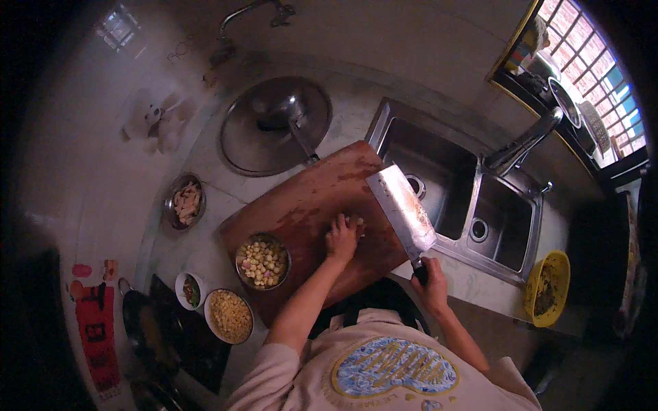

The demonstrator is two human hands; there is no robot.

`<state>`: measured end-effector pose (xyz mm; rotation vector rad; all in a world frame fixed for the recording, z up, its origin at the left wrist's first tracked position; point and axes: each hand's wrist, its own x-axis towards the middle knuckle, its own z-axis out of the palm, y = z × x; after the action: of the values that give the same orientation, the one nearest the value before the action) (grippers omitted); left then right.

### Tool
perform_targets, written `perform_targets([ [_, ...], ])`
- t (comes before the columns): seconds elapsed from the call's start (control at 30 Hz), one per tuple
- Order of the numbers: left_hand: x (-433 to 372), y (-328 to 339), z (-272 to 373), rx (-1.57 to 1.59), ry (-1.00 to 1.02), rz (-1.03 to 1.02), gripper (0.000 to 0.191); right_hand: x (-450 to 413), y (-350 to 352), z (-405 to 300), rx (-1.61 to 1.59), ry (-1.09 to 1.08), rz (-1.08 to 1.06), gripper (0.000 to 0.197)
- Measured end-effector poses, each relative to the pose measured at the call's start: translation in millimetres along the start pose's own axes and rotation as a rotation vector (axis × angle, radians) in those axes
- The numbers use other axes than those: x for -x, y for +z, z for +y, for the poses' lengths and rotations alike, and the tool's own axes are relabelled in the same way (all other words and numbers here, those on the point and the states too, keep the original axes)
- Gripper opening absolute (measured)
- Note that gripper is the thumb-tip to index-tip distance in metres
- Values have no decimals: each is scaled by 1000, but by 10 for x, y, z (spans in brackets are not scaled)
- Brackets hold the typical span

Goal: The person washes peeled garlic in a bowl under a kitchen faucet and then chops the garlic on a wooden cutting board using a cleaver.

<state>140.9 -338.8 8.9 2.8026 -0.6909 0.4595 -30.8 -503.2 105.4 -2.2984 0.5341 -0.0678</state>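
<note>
A wooden cutting board [308,205] with wet patches lies on the counter. My left hand [343,239] is over its middle, with fingers at a few small pale pieces of food [361,222]; whether it grips any is hidden. The black handle of a cleaver [403,210] is in my right hand [432,287], and the broad blade extends over the board's right edge towards the sink. On the board's left part stands a metal bowl [262,261] filled with pale, chunky pieces, a few of them pinkish.
Left of the board are a bowl of pale strips [186,202], a small white bowl with green and red pieces [189,291] and a bowl of yellowish bits [229,316]. A metal lid [276,126] lies behind. At right are a double sink [475,205] and yellow basket [548,289].
</note>
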Motion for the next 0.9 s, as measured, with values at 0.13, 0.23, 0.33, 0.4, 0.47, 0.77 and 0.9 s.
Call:
perform_targets([
  [0.13, 1, -21, -23, 89, -23, -71, 35, 6, -12, -11, 24, -57, 67, 44],
  [0.23, 0, -29, -48, 90, -12, -76, 35, 34, -31, 7, 29, -57, 67, 44],
  [0.33, 46, -10, -133, 78, 18, -15, 32, 41, -69, -8, 8, -87, 93, 43],
  [0.4, 130, -13, -216, 87, 45, 67, 28, 28, -83, -50, -14, -115, 131, 43],
  [0.47, 190, -6, -243, 113, 29, 45, 25, -10, -167, -139, -44, -229, 208, 41],
  [0.77, 271, -161, -163, 106, -47, 79, 26, 212, 184, 196, 186, 118, -86, 43],
  [0.9, 271, -178, -181, 175, -69, 65, 27, 169, 121, -55, 115, -2, 20, 42],
])
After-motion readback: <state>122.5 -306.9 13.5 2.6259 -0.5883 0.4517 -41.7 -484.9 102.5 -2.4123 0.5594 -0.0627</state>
